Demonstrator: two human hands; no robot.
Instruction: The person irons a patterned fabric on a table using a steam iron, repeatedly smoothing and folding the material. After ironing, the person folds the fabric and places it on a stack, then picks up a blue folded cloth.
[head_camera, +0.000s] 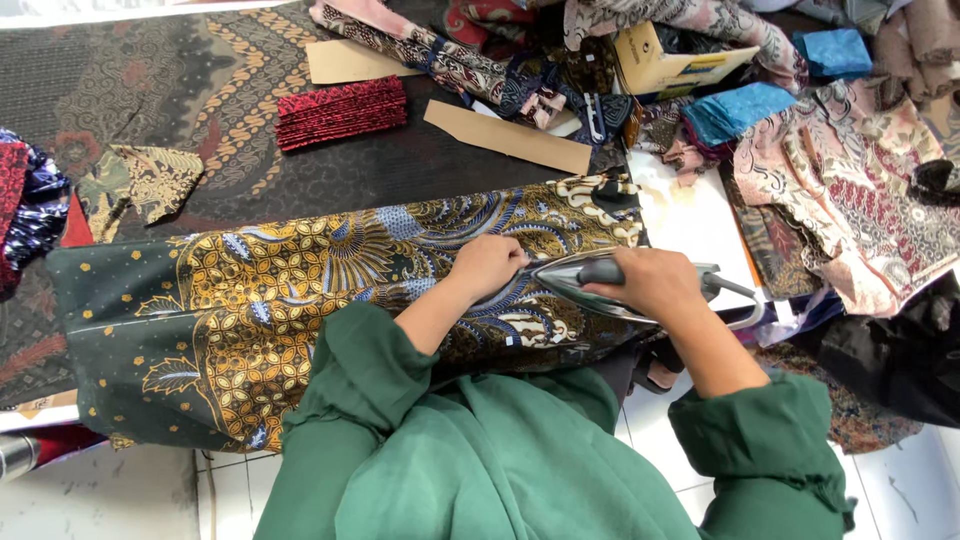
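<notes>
A long batik cloth (280, 290), dark green with gold and blue patterns, lies spread across the table in front of me. My left hand (487, 264) rests closed on the cloth, pressing it flat just left of the iron's tip. My right hand (652, 282) grips the dark handle of a silver flat iron (570, 278), which sits on the cloth with its point facing left. Both arms wear green sleeves.
A stack of red folded fabric (341, 110) and two brown card templates (506, 136) lie farther back. Piles of patterned cloth (850, 190), blue pieces (736, 110) and a cardboard box (665, 58) crowd the right side. White floor tiles (900, 490) show below.
</notes>
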